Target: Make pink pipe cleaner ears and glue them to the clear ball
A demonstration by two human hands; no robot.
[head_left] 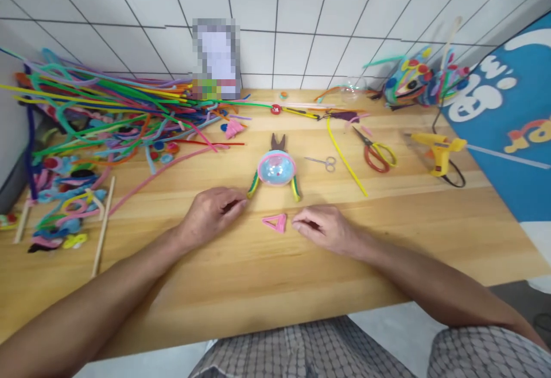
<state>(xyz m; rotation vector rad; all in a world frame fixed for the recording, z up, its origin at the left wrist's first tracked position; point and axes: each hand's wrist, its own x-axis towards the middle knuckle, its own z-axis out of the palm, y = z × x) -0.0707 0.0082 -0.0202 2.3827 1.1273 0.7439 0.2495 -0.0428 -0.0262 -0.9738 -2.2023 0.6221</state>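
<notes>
On the bench, a clear bowl with a pink rim sits over the pliers, whose jaws show beyond it and whose green-and-yellow handles splay out on its near side. A pink triangle lies flat just on the near side of the bowl. The left hand rests to the bowl's near left, by a handle tip, its grip loosely curled; whether it touches that handle I cannot tell. The right hand rests to the bowl's near right, just beside the triangle, its grip half curled with nothing visible in it; whether either hand's fingertips meet is unclear. Right of the bowl lie small scissors, a yellow stem, large scissors and, farthest out, a glue gun. Coloured stems heap to its far left.
</notes>
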